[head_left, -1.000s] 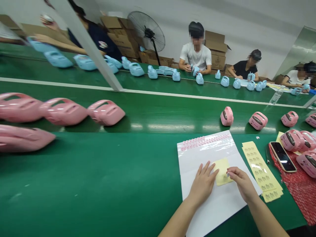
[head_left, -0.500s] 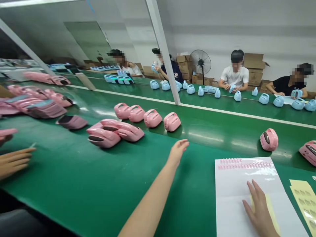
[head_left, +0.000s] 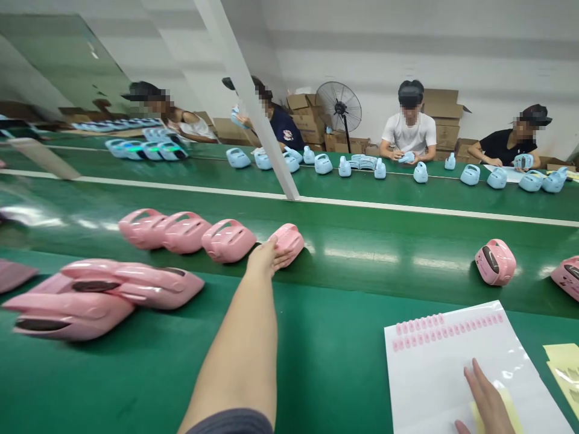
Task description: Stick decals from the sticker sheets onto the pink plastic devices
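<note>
My left hand point(head_left: 266, 258) reaches forward to a pink plastic housing with a carry handle point(head_left: 292, 240), the rightmost of a row on the green belt. Its fingers curl over the near side of the housing; the thumb is on the left, partly hidden. My right hand point(head_left: 491, 402) rests with fingers apart over a white sheet point(head_left: 429, 386) at the lower right. Rows of small pink oval stickers point(head_left: 447, 330) line the sheet's top edge. A pale yellow piece point(head_left: 509, 410) lies partly under the right hand.
More pink housings point(head_left: 228, 241) stand left along the belt; others point(head_left: 76, 307) are piled on the near table. One pink housing point(head_left: 495, 262) stands at right, beside yellow sticker sheets point(head_left: 563, 367). A white post point(head_left: 253, 102) rises mid-belt. Across it, several people handle light-blue housings point(head_left: 323, 164).
My left hand has moved forward and left onto the rightmost pink housing of the row. My view has shifted left and closer. The right hand stays over the white sheet.
</note>
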Motion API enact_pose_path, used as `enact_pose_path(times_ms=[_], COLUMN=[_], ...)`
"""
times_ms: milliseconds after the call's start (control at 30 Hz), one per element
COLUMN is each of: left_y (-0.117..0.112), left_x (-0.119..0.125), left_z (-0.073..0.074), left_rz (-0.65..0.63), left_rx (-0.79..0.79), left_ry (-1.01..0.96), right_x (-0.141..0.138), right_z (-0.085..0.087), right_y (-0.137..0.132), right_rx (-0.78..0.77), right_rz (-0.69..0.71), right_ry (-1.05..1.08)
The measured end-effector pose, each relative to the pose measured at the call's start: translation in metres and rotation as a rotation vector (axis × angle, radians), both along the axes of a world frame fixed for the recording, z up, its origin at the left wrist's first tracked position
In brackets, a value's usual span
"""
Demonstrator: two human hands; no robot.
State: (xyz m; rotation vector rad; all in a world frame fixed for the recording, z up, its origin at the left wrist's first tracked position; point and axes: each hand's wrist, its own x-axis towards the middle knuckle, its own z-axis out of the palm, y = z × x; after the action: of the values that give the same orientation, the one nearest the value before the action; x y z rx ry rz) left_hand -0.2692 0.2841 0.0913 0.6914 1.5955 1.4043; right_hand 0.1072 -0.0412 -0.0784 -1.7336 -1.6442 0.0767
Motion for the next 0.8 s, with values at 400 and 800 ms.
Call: enact_pose_path(times_ms=[400, 800], left_y=[-0.174, -0.338], left_x=[0.144, 0.198], left_z=[-0.030, -0.065], left_rz=[-0.418, -1.037], left_rx=[0.257, 0.751], left_ry=[0.230, 0.672], right_x=[-0.011, -0.020], right_z=[0.063, 0.134], right_y=[-0.005, 0.004], right_rx=[-0.022, -0.111], right_rz=[-0.035, -0.069], right_ry=[0.415, 1.497])
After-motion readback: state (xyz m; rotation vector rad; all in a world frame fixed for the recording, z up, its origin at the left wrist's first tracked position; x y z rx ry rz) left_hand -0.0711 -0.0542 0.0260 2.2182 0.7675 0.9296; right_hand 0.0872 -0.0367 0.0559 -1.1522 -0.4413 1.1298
